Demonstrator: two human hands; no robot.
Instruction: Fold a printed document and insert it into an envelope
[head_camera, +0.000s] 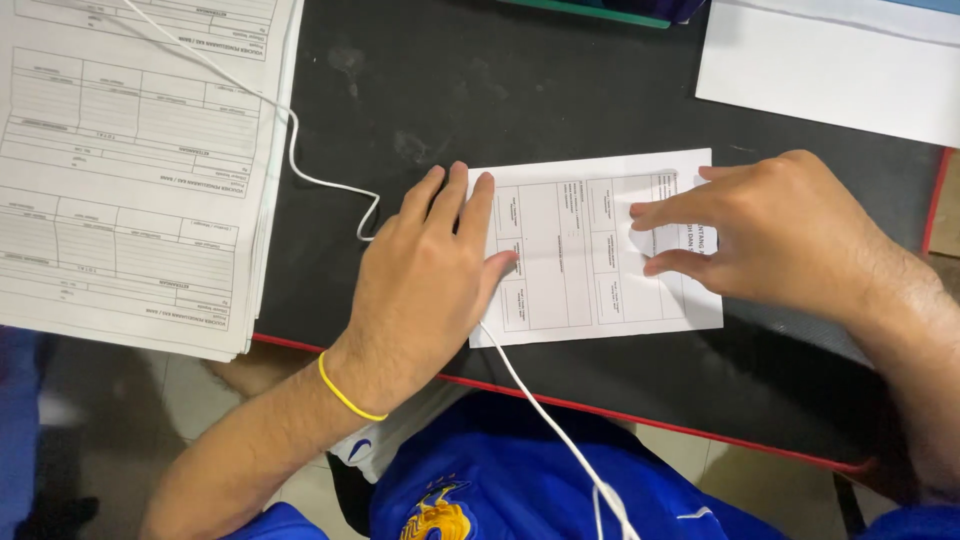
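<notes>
Left hand (425, 275) and right hand (770, 235) press a form slip (575, 255) (both flat).

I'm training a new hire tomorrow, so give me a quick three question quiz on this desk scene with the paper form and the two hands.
1. True or false: both hands rest flat on the small printed form.
2. Multiple choice: what circles the wrist of the left hand? A) a watch B) a thin yellow band C) a white cable
3. Short answer: what lies at the left edge of the black table?

Key
1. True: the left hand presses the form's left edge, and the right hand lies on its right part.
2. B, the yellow band.
3. A stack of printed forms, with a white cable running over it.
</notes>
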